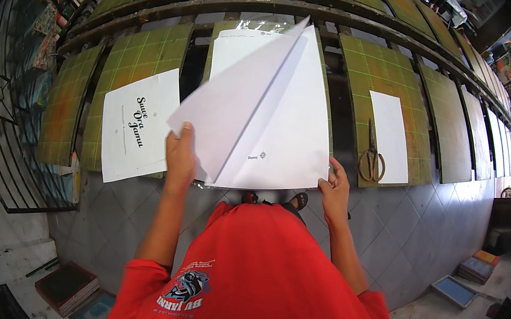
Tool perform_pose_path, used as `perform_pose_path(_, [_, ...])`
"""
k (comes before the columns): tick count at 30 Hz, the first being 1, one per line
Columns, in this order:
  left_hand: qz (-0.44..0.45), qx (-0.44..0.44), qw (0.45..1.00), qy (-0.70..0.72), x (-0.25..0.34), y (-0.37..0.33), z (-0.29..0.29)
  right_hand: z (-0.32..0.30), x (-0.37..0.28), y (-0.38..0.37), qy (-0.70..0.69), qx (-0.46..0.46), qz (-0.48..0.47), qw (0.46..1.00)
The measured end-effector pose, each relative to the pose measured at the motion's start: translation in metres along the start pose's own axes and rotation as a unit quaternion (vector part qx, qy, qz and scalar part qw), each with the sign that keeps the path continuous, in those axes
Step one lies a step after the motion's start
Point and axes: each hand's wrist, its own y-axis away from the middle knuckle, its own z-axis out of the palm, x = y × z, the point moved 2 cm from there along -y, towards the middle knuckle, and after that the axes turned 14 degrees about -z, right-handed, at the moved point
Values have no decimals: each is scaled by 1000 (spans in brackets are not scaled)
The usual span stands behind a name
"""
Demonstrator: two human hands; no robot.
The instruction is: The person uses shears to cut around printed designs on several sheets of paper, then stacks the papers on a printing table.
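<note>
My left hand (180, 154) pinches the near left corner of a large white sheet (236, 104) and lifts it, so the sheet curls up and over toward the right. My right hand (334, 187) presses the near right corner of the white sheet stack (295, 139) lying on the middle green gridded board (367, 65). The lower sheet carries a small dark mark near its front edge.
A printed white sheet (139, 122) lies on the left green board. A blank white sheet (390, 137) with scissors (372, 157) on it lies on the right board. More green boards run along the long bench. Flat frames and stacks (68, 286) sit on the floor.
</note>
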Motion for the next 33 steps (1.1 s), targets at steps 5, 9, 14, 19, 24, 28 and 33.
perform_pose_path(5, [84,18,996,-3,42,14,-15,-14,17,4,39,25,16,999])
perform_pose_path(9, [94,12,992,-81,45,23,-10,-17,23,4,39,29,32,998])
perform_pose_path(14, [126,-1,982,-144,27,29,8,-17,29,6,26,44,42,998])
perform_pose_path(19, [115,-53,969,-212,5,27,18,-17,30,8,33,40,42,998])
perform_pose_path(24, [151,-134,938,-281,-9,49,53,-15,27,10,17,25,83,996])
perform_pose_path(28, [179,-241,884,-357,-46,51,70,21,9,9,-85,-5,97,992])
perform_pose_path(33, [190,-286,866,-363,-69,56,75,74,-6,-9,-122,-103,64,985])
